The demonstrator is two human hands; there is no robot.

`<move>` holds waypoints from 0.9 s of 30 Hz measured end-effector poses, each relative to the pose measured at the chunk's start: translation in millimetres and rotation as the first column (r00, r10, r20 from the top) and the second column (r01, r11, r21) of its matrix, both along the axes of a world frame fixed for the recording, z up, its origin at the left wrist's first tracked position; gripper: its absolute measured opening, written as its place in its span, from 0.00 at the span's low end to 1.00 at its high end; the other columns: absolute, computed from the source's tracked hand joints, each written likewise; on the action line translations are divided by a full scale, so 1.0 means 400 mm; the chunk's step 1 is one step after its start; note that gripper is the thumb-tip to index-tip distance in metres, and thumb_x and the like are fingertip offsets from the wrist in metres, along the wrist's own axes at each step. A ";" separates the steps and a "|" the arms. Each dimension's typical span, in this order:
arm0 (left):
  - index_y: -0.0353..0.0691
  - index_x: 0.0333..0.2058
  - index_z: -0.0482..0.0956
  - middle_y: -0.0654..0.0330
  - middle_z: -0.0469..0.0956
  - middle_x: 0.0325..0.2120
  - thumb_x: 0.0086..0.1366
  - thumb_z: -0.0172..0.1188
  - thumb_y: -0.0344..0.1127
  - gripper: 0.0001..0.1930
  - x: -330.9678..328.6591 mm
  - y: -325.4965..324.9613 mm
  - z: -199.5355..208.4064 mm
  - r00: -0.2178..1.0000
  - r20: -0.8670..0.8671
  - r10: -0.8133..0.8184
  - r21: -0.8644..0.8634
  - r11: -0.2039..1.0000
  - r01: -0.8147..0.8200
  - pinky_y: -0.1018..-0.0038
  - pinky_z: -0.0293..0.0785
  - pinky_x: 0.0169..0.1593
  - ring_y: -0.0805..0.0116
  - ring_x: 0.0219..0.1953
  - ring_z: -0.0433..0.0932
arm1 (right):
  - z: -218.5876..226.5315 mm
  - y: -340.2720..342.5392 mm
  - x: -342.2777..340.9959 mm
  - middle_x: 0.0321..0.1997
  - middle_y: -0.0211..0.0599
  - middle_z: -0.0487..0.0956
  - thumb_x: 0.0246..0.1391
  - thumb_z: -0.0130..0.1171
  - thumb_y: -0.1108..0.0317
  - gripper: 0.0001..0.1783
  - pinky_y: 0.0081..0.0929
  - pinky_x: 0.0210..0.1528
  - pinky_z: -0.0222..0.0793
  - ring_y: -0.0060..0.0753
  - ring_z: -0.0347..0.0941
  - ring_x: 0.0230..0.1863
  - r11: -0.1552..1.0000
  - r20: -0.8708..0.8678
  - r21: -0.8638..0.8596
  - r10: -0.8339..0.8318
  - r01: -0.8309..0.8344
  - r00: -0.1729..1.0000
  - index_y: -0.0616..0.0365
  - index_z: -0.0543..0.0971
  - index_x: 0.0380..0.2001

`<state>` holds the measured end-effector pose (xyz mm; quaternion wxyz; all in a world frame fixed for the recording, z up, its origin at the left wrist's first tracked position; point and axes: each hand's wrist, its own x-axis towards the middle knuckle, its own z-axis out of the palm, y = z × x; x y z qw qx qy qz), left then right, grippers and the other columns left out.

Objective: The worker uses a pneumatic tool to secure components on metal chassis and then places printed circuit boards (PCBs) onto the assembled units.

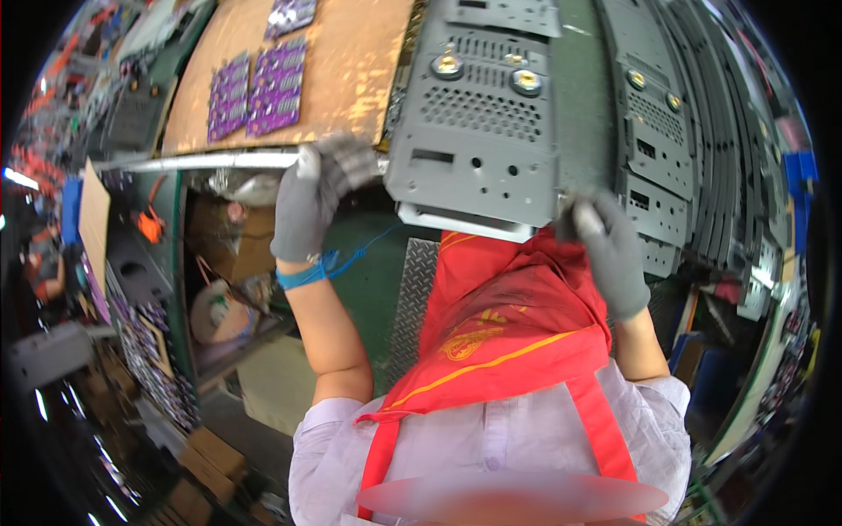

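A grey perforated metal panel (474, 180) lies lengthwise in front of me, with holes, slots and two round gold-centred fittings (447, 67). My left hand (317, 188), in a grey glove with a blue wrist strap (307, 273), is off the panel's near left corner. Its fingers stretch toward the panel, blurred, and nothing shows in them. At the near right corner is my right hand (610, 250), also gloved. Its fingers are drawn together around a small dark thing, too blurred to name. Whether that hand touches the panel is unclear.
Purple circuit boards (276, 88) lie on a worn wooden board (342, 79) at the far left. Several similar grey panels (658, 131) stand in a row on the right. Below the bench at left, a shelf (230, 342) holds clutter. Cardboard boxes (210, 460) sit at lower left.
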<state>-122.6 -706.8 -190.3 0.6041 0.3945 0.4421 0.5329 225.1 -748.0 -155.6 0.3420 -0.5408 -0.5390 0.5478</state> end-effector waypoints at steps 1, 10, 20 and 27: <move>0.27 0.58 0.59 0.40 0.67 0.54 0.70 0.39 0.56 0.34 0.034 0.055 0.011 1.000 0.008 0.030 0.006 1.000 -0.030 0.60 0.68 0.57 0.49 0.53 0.71 | -0.021 0.024 -0.023 0.39 0.36 0.76 0.64 0.44 0.64 0.15 0.20 0.44 0.68 0.23 0.72 0.38 0.969 -0.040 0.131 -0.208 0.211 0.977 0.65 0.73 0.41; 0.39 0.59 0.65 0.55 0.73 0.50 0.62 0.54 0.38 0.26 0.195 0.237 0.024 0.976 0.101 -0.193 -0.259 0.942 0.213 0.70 0.72 0.52 0.66 0.48 0.75 | -0.120 0.207 -0.145 0.60 0.58 0.65 0.52 0.56 0.54 0.51 0.28 0.58 0.61 0.36 0.63 0.61 0.964 -0.538 -0.200 -0.256 0.174 0.803 0.74 0.43 0.66; 0.39 0.60 0.64 0.53 0.73 0.51 0.61 0.53 0.32 0.26 0.120 0.231 0.037 0.987 0.130 -0.095 -0.315 0.940 0.132 0.69 0.72 0.53 0.64 0.50 0.75 | -0.182 0.255 -0.248 0.71 0.62 0.44 0.49 0.57 0.54 0.51 0.30 0.69 0.44 0.52 0.44 0.72 0.975 -0.148 -0.039 -0.221 0.218 0.964 0.72 0.43 0.66; 0.36 0.60 0.63 0.56 0.72 0.52 0.64 0.53 0.34 0.26 0.143 0.216 0.046 0.984 0.047 -0.170 -0.208 0.962 0.176 0.72 0.71 0.53 0.67 0.50 0.74 | -0.192 0.270 -0.209 0.70 0.62 0.46 0.50 0.56 0.52 0.51 0.32 0.69 0.45 0.53 0.46 0.71 0.988 -0.259 -0.087 -0.143 0.124 0.955 0.72 0.44 0.66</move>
